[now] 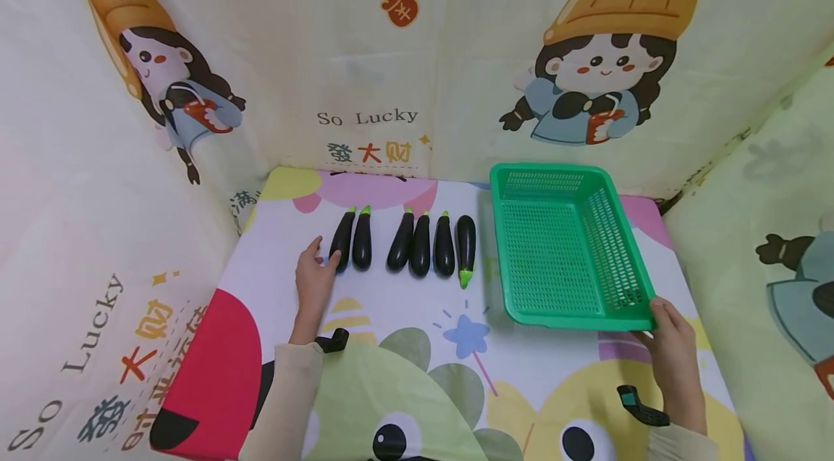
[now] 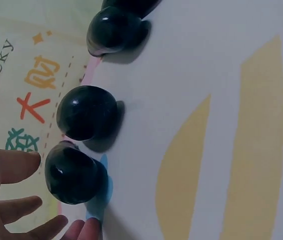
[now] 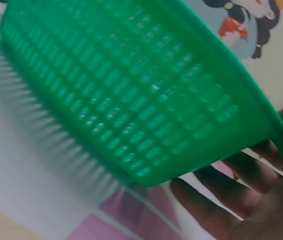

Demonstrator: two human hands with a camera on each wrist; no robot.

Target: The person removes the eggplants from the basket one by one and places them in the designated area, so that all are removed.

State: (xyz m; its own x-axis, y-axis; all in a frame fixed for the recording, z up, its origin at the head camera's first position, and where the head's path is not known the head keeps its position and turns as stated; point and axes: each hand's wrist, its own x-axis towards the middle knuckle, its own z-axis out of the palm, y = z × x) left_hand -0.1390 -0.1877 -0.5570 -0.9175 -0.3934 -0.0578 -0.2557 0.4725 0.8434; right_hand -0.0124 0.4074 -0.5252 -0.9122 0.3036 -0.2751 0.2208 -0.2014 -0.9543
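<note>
A cloth backdrop [image 1: 417, 48] printed with cartoon girls in orange hats and the words "So Lucky" stands around three sides of the scene, soft and slightly creased. Below it lies the table [image 1: 391, 316], covered with a smooth, matte sheet in bright cartoon patches of pink, yellow, green and red. On its right part sits the basket [image 1: 567, 247], a rectangular tray of glossy green plastic with a solid rim and walls and floor pierced in a fine grid of slots; the right wrist view shows the near corner lifted a little off the sheet. The right hand [image 1: 674, 352] holds that near right corner, fingers curled under the rim [image 3: 246, 170] and the thumb on top. Left of the basket six eggplants lie side by side in a row, dark purple-black, smooth and shiny, long and rounded at the end, each with a small green stem: a pair at the left [image 1: 352, 239] and a group of four [image 1: 431, 245] just beside the basket, the rightmost one turned with its stem toward the person. The left hand [image 1: 314, 281] rests flat on the sheet with its fingers spread and relaxed, the fingertip touching the near end of the leftmost eggplant [image 2: 73, 172]; the left wrist view shows the fingers [image 2: 11, 162] open around that rounded end without closing on it. The two hands are well apart, the whole row lying between them.
</note>
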